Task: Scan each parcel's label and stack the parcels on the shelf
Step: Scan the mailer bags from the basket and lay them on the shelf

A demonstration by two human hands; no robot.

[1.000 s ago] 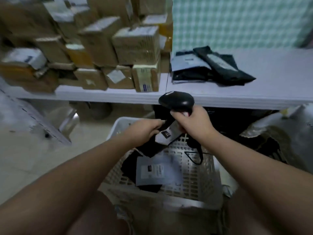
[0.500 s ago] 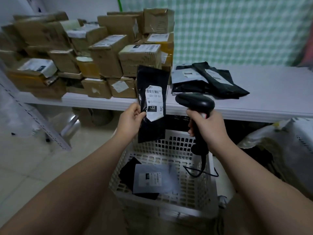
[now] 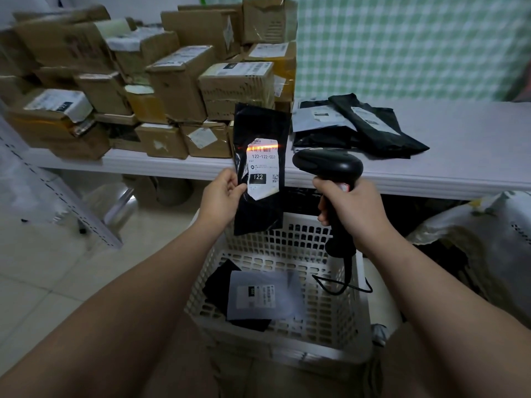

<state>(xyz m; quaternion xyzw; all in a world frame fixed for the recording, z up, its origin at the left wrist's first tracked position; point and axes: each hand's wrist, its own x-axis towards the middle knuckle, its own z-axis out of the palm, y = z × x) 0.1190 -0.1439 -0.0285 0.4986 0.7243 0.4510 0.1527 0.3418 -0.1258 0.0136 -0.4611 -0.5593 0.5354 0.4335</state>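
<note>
My left hand [image 3: 221,196] pinches the left edge of a black parcel bag [image 3: 260,214], held upright above the white basket [image 3: 349,344]. Its white label [image 3: 263,170] faces me, and a red scan line crosses the barcode at the label's top. My right hand [image 3: 355,209] grips the handle of a black barcode scanner [image 3: 327,165], whose head points at the label from the right. A grey parcel [image 3: 264,294] lies on a black one inside the basket. Several black and grey parcel bags [image 3: 356,124] are stacked on the white shelf [image 3: 459,145].
Several cardboard boxes [image 3: 178,81] are piled on the shelf's left half. The scanner's cable [image 3: 342,285] hangs into the basket. A large sack [image 3: 485,242] sits at the right under the shelf. A metal rack [image 3: 57,193] leans at the left on the tiled floor.
My left hand lifted the black parcel out of the basket and turned its label toward me. The scanner came level with it, and its red line now lies on the barcode.
</note>
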